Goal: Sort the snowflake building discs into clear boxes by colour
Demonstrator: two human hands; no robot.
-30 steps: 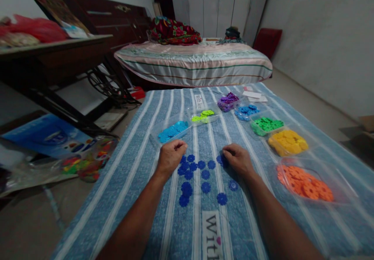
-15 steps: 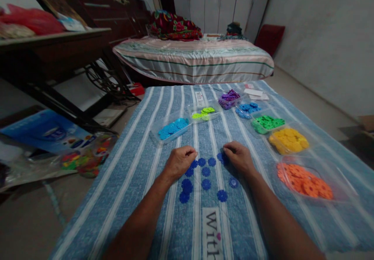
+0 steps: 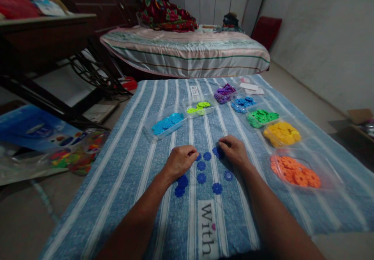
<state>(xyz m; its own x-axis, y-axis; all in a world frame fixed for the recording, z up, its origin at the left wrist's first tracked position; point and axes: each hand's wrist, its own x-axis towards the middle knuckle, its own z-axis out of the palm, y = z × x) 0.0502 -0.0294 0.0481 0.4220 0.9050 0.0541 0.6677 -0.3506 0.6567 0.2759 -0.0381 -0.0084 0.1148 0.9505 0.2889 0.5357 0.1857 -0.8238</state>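
Observation:
Several dark blue notched plastic discs point(image 3: 201, 178) lie loose on the blue striped cloth point(image 3: 128, 174) between my arms. My left hand point(image 3: 181, 160) rests over the left end of the far row, thumb and fingers pressed together against a partly covered disc point(image 3: 199, 157). Whether that disc is pinched is hidden. Opposite, my right hand point(image 3: 234, 150) has its fingers drawn together above discs point(image 3: 216, 151) at the row's right end; what its fingertips hold, if anything, does not show. Nearer to me, overlapping discs point(image 3: 181, 182) sit below my left wrist.
Clear tubs hold light blue point(image 3: 168, 123), lime point(image 3: 198, 108), purple point(image 3: 224, 93), mid-blue point(image 3: 244, 104), green point(image 3: 264, 116), yellow point(image 3: 282, 133) and orange discs point(image 3: 295, 170). White cards point(image 3: 249, 87) lie at the far right. A bed point(image 3: 187, 57) stands beyond.
My left hand has shifted rightward over the far row, covering discs that showed before. My right hand stays by the same discs. The whole view has swung slightly.

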